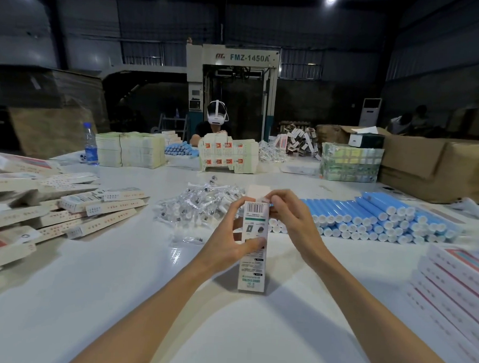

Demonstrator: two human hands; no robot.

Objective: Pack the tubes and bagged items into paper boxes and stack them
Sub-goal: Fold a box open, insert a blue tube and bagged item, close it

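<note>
Head view: we find both forearms reaching forward over the white table (pixel 117 272). The left hand (pixel 226 244) grips the paper box (pixel 251 276) mid-body, and the right hand (pixel 291 220) pinches its top edge beside the raised flap. The box stands upright on the table, barcode facing us, just before the blue tubes (pixel 369 218) and bagged items (pixel 201 207).

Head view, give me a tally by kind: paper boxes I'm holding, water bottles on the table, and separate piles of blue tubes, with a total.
Held paper box: 1
Upright water bottle: 1
Piles of blue tubes: 2, the near pile and the far pile
Total: 4
</note>
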